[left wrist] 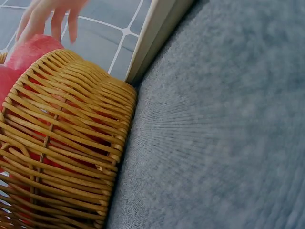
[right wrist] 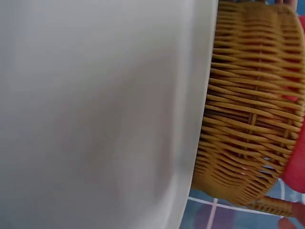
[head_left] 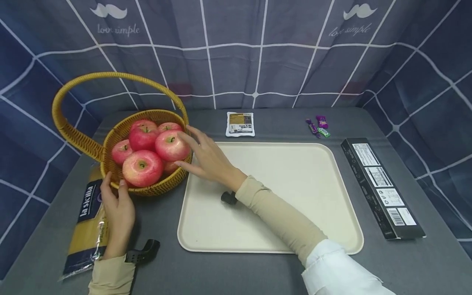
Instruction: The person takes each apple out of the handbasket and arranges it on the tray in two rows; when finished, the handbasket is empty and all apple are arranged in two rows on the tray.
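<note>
A yellow-brown wicker basket (head_left: 158,189) with a tall arched handle stands at the left, piled with several red apples (head_left: 143,168). My left hand (head_left: 119,213) holds the near-left rim, thumb and fingertips at its edge. My right hand (head_left: 212,159) hovers at the basket's right side, fingers spread about the rightmost apple (head_left: 171,144); whether they touch it is unclear. In the left wrist view the right hand (left wrist: 50,16) hangs over the apples with fingers parted. The right wrist view shows the basket's woven side (right wrist: 252,105) against the tray edge.
A cream tray (head_left: 273,241) lies right of the basket. Under the left forearm is a pasta bag (head_left: 82,233). Behind the tray sit a small white-and-gold packet (head_left: 240,124) and wrapped candies (head_left: 321,121). A long black box (head_left: 383,188) lies at the right.
</note>
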`<state>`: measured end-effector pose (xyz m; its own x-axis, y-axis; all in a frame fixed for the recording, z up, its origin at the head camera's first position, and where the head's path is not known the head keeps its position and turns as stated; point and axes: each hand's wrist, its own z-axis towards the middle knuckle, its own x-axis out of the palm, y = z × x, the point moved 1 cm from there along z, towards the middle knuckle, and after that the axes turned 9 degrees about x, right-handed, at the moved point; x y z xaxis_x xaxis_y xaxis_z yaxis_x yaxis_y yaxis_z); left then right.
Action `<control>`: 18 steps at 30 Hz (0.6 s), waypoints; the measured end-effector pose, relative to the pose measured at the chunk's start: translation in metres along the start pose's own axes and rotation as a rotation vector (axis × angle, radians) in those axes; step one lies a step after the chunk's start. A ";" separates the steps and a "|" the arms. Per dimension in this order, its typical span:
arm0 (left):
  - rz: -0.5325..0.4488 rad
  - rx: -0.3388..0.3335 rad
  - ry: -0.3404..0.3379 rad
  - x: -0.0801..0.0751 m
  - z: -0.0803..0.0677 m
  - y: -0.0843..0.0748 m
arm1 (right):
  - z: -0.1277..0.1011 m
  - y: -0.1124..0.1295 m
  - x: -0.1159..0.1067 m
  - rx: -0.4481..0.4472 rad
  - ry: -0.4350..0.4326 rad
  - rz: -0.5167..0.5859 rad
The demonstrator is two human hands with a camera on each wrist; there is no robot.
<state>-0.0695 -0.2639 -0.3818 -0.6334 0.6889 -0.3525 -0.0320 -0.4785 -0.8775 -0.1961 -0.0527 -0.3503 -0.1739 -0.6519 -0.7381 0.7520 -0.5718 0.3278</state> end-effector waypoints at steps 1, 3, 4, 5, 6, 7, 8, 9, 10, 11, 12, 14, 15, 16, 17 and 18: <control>-0.001 0.005 -0.001 0.000 0.000 0.001 | 0.005 0.002 0.003 0.021 0.020 0.027; -0.005 0.017 0.000 0.001 0.001 0.002 | 0.013 0.004 0.010 0.062 0.061 0.081; -0.005 0.023 -0.001 0.002 0.000 0.002 | 0.016 0.005 0.012 0.085 0.084 0.101; -0.004 0.028 -0.002 0.002 0.001 0.002 | 0.019 0.006 0.014 0.107 0.105 0.120; -0.003 0.032 -0.004 0.002 0.000 0.003 | 0.022 0.008 0.015 0.122 0.121 0.144; -0.003 0.035 -0.005 0.002 0.000 0.003 | 0.024 0.009 0.015 0.140 0.137 0.162; -0.004 0.039 -0.008 0.002 -0.001 0.002 | 0.025 0.009 0.014 0.155 0.150 0.172; -0.003 0.044 -0.012 0.002 -0.001 0.002 | 0.026 0.010 0.013 0.169 0.159 0.189; -0.002 0.045 -0.016 0.002 -0.001 0.002 | 0.026 0.011 0.011 0.181 0.166 0.215; -0.001 0.045 -0.019 0.002 -0.001 0.002 | 0.025 0.011 0.008 0.194 0.171 0.247; -0.003 0.047 -0.021 0.002 -0.001 0.002 | 0.024 0.011 0.005 0.204 0.173 0.284; -0.005 0.055 -0.025 0.002 -0.002 0.002 | 0.020 0.012 -0.002 0.235 0.183 0.353; -0.006 0.059 -0.026 0.002 -0.002 0.002 | 0.017 0.011 -0.006 0.255 0.192 0.390; -0.005 0.060 -0.027 0.001 -0.002 0.001 | 0.014 0.010 -0.009 0.280 0.203 0.420; -0.002 0.060 -0.026 0.001 -0.002 0.001 | 0.010 0.009 -0.013 0.297 0.209 0.442; -0.001 0.060 -0.025 0.001 -0.002 0.001 | 0.007 0.007 -0.016 0.312 0.212 0.458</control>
<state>-0.0686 -0.2629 -0.3835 -0.6523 0.6760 -0.3429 -0.0783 -0.5100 -0.8566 -0.1923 -0.0495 -0.3323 0.2793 -0.7714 -0.5719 0.4921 -0.3964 0.7750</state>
